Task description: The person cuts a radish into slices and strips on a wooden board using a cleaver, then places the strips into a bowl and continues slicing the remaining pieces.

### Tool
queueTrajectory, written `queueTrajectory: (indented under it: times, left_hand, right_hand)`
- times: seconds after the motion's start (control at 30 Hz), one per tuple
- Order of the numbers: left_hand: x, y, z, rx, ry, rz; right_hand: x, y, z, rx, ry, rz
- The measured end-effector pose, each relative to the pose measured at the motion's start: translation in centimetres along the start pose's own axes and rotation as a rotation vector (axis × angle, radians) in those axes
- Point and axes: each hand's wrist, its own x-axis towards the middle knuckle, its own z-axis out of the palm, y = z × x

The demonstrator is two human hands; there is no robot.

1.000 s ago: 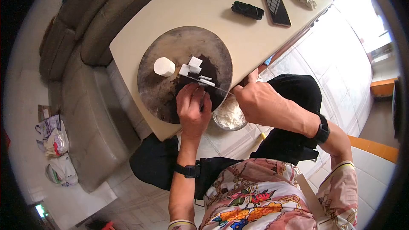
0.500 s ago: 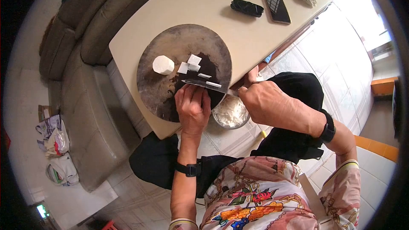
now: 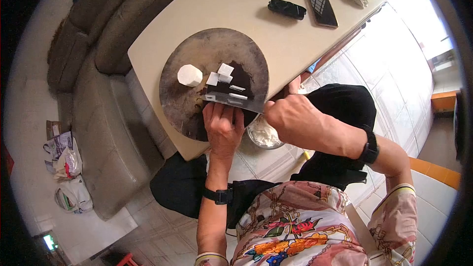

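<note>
My right hand [image 3: 291,117] is closed round the hidden handle of a cleaver [image 3: 253,104], whose broad blade reaches left across a round chopping board [image 3: 180,106]. The fingers of my left hand [image 3: 224,127] are bent and pressed together against the near side of the blade; whatever they hold is hidden. Beyond the blade lie thin white slices [image 3: 237,88]. Farther back, a few small white cut pieces [image 3: 225,70] sit together, and a larger white chunk with trimmed sides [image 3: 189,75] stands to their left.
A bowl of white shreds [image 3: 265,134] stands below the table edge, partly behind my right hand. On the pale table [image 3: 236,7] lie a black case [image 3: 287,9] and a phone [image 3: 322,9]. A sofa [image 3: 116,133] and bags [image 3: 69,167] are at the left.
My right hand has shifted left and slightly down with the cleaver. The blade now shows more of its flat face. My left hand stays almost in place.
</note>
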Motion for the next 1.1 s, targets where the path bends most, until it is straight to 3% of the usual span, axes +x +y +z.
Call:
queueTrajectory:
  times: [0.13,0.2,0.37,0.73,1.0,1.1]
  left_hand:
    - [0.0,-0.1,0.0,-0.032,0.019,-0.008]
    - [0.2,0.0,-0.1,-0.055,0.020,-0.023]
    - [0.0,0.5,-1.0,-0.139,0.076,-0.146]
    - [-1.2,0.1,-0.6,-0.083,0.047,-0.075]
    - [-1.2,0.1,-0.1,-0.016,0.058,-0.066]
    - [-1.4,-0.1,0.2,-0.028,0.086,-0.058]
  right_hand:
    - [0.7,-0.1,0.3,0.039,0.010,0.047]
    - [0.1,0.1,0.5,0.100,0.112,0.054]
    - [-1.3,0.1,-0.9,0.131,0.028,0.119]
    - [-2.4,-1.1,-0.4,0.129,0.055,0.049]
    - [-2.2,-2.2,-0.7,0.101,-0.091,0.120]
    - [-2.4,-2.3,0.0,0.105,-0.018,0.065]
